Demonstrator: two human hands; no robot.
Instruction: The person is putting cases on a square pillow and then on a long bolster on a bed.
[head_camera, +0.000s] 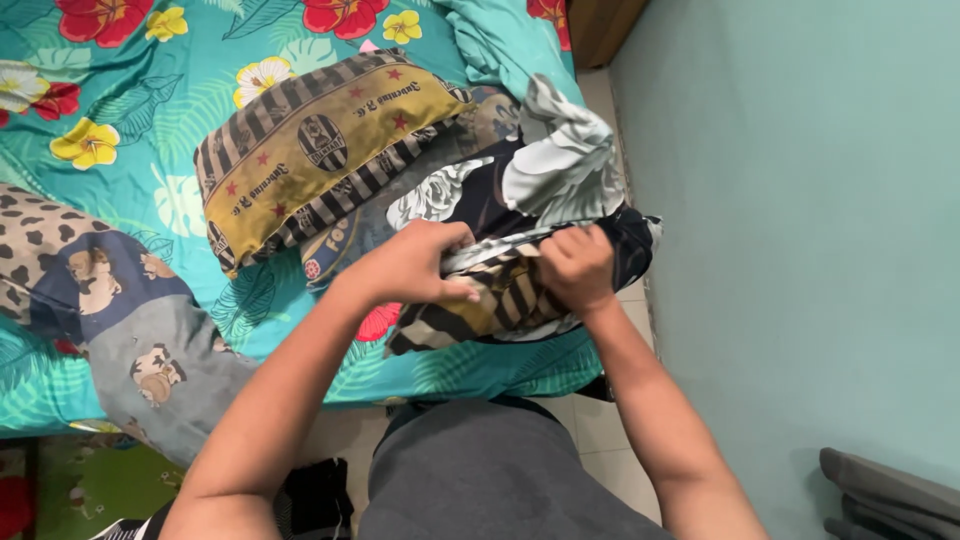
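Note:
My left hand (412, 263) and my right hand (577, 266) both grip the open end of a dark pillowcase with large white flowers (520, 190) at the bed's near right corner. A gold and black striped pillow end (505, 300) shows between my hands, partly inside the case. A second gold and black striped pillow with red stars (320, 140) lies just left of it on the bed, uncovered.
The bed has a teal sheet with red and yellow flowers (130, 120). A grey and navy blanket with animal prints (120, 330) hangs off the near left edge. A pale green wall (800, 200) stands close on the right. Tiled floor (600, 420) lies below.

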